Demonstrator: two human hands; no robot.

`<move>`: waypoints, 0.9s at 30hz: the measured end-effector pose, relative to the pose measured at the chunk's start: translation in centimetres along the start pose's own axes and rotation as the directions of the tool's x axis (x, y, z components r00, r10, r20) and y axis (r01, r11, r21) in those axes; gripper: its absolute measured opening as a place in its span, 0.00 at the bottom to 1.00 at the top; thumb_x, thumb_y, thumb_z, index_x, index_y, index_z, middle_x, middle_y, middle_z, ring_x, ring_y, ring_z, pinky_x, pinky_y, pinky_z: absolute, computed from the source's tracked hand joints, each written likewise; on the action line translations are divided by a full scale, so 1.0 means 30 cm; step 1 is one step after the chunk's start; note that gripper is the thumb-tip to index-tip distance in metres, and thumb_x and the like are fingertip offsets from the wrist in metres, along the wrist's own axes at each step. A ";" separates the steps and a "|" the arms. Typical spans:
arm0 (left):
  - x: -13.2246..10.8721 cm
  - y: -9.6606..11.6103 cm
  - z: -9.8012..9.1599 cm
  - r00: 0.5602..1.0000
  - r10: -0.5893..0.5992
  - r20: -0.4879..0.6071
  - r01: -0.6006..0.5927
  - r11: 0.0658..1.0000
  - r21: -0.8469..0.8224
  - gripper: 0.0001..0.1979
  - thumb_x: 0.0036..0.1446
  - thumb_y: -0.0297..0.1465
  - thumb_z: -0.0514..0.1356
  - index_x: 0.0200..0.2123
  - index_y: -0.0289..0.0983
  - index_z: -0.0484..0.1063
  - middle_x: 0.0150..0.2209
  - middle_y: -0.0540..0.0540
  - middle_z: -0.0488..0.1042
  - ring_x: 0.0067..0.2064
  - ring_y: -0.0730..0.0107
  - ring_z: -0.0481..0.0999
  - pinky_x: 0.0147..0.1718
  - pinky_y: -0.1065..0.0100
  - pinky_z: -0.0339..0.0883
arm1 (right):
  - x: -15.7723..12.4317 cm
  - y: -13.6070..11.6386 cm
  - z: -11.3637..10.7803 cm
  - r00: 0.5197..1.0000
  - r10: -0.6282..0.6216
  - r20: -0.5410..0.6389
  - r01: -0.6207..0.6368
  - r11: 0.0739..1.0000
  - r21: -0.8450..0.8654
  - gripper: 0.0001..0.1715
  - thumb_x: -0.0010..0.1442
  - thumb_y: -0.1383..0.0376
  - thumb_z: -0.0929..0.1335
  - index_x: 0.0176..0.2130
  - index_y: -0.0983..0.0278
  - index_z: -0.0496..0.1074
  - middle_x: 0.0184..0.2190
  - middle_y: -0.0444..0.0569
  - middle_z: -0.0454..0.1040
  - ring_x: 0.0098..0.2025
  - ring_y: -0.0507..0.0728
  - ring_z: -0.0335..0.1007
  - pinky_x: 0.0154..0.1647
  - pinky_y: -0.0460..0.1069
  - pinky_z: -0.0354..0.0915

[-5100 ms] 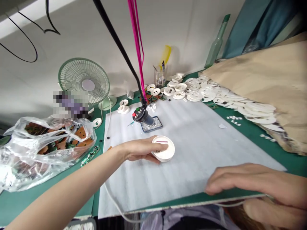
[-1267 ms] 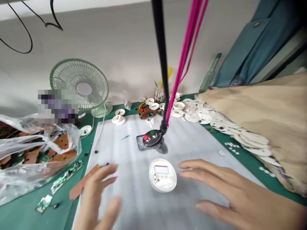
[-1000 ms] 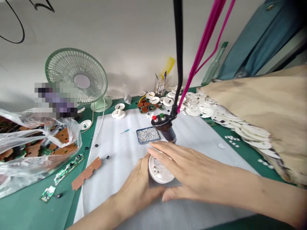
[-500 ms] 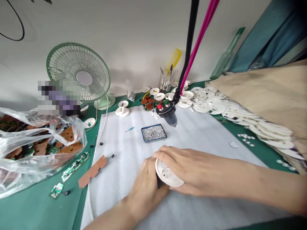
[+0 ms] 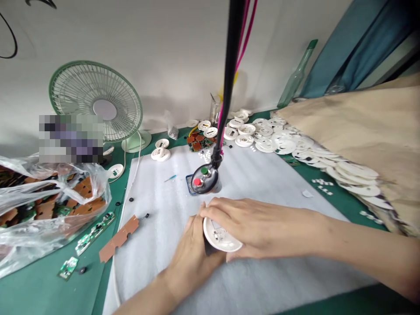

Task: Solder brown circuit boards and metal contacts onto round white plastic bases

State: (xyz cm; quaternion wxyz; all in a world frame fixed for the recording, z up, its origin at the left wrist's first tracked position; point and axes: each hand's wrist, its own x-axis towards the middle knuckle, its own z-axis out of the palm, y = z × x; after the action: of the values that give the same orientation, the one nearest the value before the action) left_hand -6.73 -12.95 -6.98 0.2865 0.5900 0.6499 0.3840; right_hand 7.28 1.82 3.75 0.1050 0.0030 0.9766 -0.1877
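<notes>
My right hand (image 5: 241, 225) is closed over a round white plastic cover (image 5: 220, 238), fingers across its far edge and thumb low by its near edge. My left hand (image 5: 188, 258) is wrapped round the cover's left side; a dark part (image 5: 209, 248) shows between palm and cover, too hidden to name. Small openings mark the cover's face. Just beyond the hands hangs an electric screwdriver (image 5: 206, 178) with a red and a green button, its tip out of sight. Behind it is a partly covered blue tray of small silvery screws (image 5: 190, 186).
White covers (image 5: 288, 142) lie piled at the right beside brown paper (image 5: 354, 118). At left are a plastic bag of circuit boards (image 5: 55, 205), loose boards (image 5: 120, 238) and a fan (image 5: 98, 103). A small blue tool (image 5: 170, 178) lies on the white foam sheet (image 5: 157, 201).
The hanging screwdriver has swung left and tilted, now covering much of the screw tray. The whole view has shifted slightly. Both hands keep nearly the same hold on the cover.
</notes>
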 end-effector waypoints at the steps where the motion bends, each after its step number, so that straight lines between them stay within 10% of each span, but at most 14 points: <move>1: -0.001 0.000 0.000 1.000 -0.019 -0.002 0.019 1.000 -0.011 0.33 0.53 0.33 0.69 0.58 0.38 0.58 0.54 0.36 0.67 0.56 0.44 0.70 0.54 0.39 0.67 | 0.001 -0.001 -0.007 1.000 0.011 0.018 -0.011 1.000 -0.003 0.43 0.58 0.55 0.73 0.64 0.69 0.57 0.59 0.60 0.61 0.59 0.64 0.64 0.58 0.59 0.69; 6: -0.005 -0.005 -0.002 1.000 0.024 -0.009 -0.024 1.000 -0.006 0.42 0.54 0.36 0.69 0.65 0.42 0.49 0.57 0.36 0.66 0.57 0.43 0.70 0.54 0.38 0.67 | 0.004 0.005 -0.007 0.999 -0.001 -0.033 0.002 1.000 0.021 0.41 0.60 0.54 0.71 0.63 0.69 0.57 0.62 0.59 0.60 0.61 0.63 0.64 0.62 0.60 0.68; 13: -0.007 -0.010 0.000 0.996 0.082 0.020 -0.083 0.993 0.089 0.62 0.54 0.30 0.70 0.69 0.52 0.19 0.61 0.37 0.65 0.60 0.43 0.68 0.56 0.36 0.66 | -0.145 0.043 0.059 0.916 -0.027 -0.400 -0.016 0.995 -0.103 0.39 0.63 0.54 0.68 0.65 0.64 0.51 0.59 0.53 0.63 0.59 0.55 0.66 0.58 0.50 0.70; 18: 0.043 0.013 -0.057 0.994 0.006 0.113 -0.021 0.990 0.137 0.63 0.53 0.25 0.68 0.70 0.49 0.18 0.59 0.38 0.68 0.60 0.47 0.70 0.57 0.42 0.67 | -0.266 0.139 0.094 0.923 0.345 -0.169 -0.342 0.938 0.046 0.40 0.63 0.49 0.65 0.68 0.57 0.51 0.63 0.51 0.60 0.60 0.58 0.66 0.57 0.51 0.70; 23: 0.135 0.031 -0.153 0.954 -0.016 0.299 0.006 0.999 0.036 0.56 0.56 0.29 0.66 0.72 0.45 0.26 0.62 0.38 0.67 0.64 0.48 0.66 0.64 0.39 0.56 | -0.207 0.203 0.107 0.956 0.286 -0.065 -0.275 0.952 0.137 0.44 0.62 0.55 0.68 0.70 0.62 0.50 0.64 0.56 0.56 0.65 0.59 0.58 0.67 0.57 0.63; 27: 0.122 0.021 -0.138 0.972 -0.014 0.235 0.010 1.000 0.019 0.61 0.53 0.32 0.70 0.72 0.50 0.24 0.68 0.36 0.57 0.68 0.45 0.60 0.64 0.38 0.55 | -0.141 0.210 0.114 0.975 0.207 -0.081 -0.194 0.971 0.140 0.44 0.61 0.57 0.69 0.69 0.66 0.52 0.63 0.57 0.57 0.65 0.58 0.57 0.68 0.57 0.62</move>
State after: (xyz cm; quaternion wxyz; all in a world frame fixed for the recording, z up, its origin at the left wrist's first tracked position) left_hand -10.32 -9.99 -3.92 0.3586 0.6299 0.6182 0.3041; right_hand 12.41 6.56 -0.79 0.0766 0.1176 0.9607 -0.2397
